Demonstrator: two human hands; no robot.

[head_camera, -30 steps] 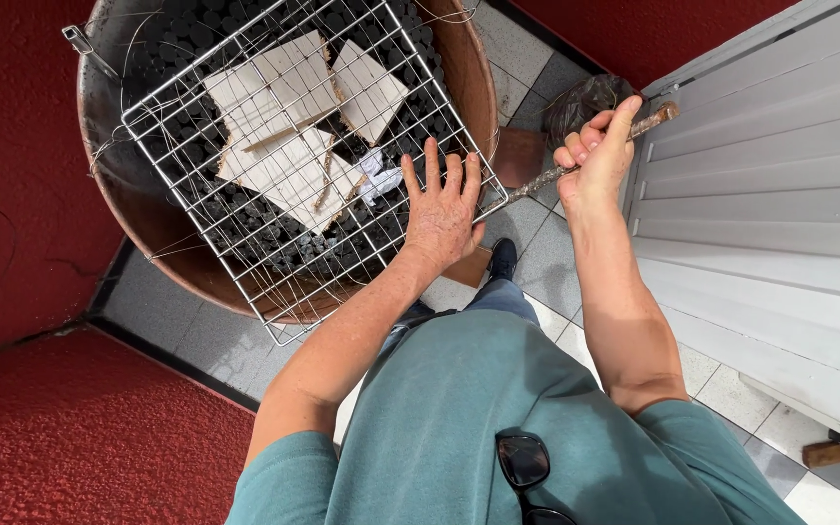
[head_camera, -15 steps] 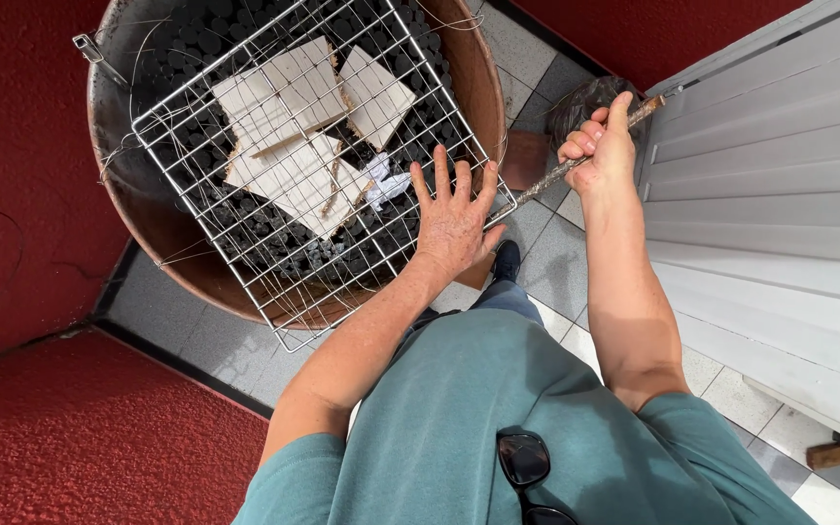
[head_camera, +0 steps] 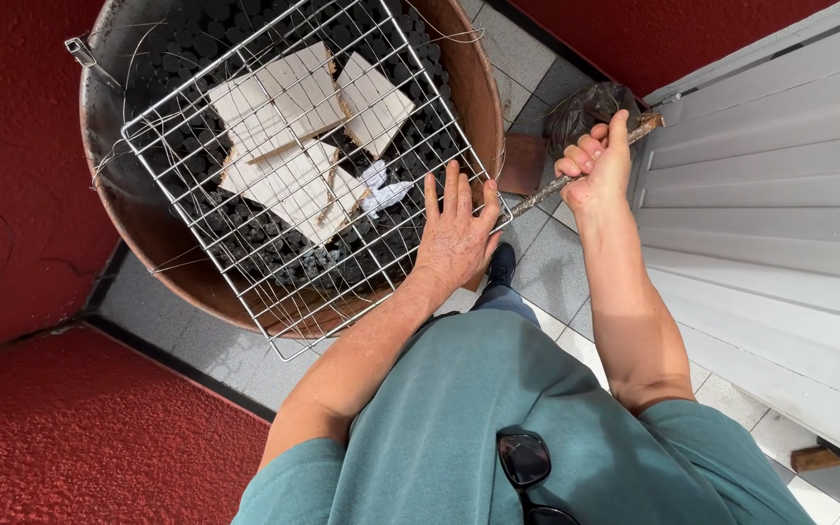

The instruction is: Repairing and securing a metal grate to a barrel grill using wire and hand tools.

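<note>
Grey floor tiles (head_camera: 546, 277) run between red walls (head_camera: 12, 146) and a white slatted panel (head_camera: 780, 194), and on them stands a round rusty metal drum (head_camera: 469, 83) that serves as the landmark. Inside the drum lies a bed of black charcoal (head_camera: 245, 243) with several pale flat cardboard pieces (head_camera: 284, 107) on top and a small white scrap (head_camera: 381, 194) beside them. A square wire grate (head_camera: 274, 292) sits tilted over the drum's mouth, one corner jutting past the near rim. The left hand (head_camera: 454, 233) lies flat and open on the grate at the drum's near right edge, fingers spread, gripping nothing. The right hand (head_camera: 595, 165), just right of the drum, has its grip closed round a thin stick (head_camera: 546, 194) that slants down toward the grate's edge. A dark bag (head_camera: 585, 102) lies on the tiles beyond that hand.
</note>
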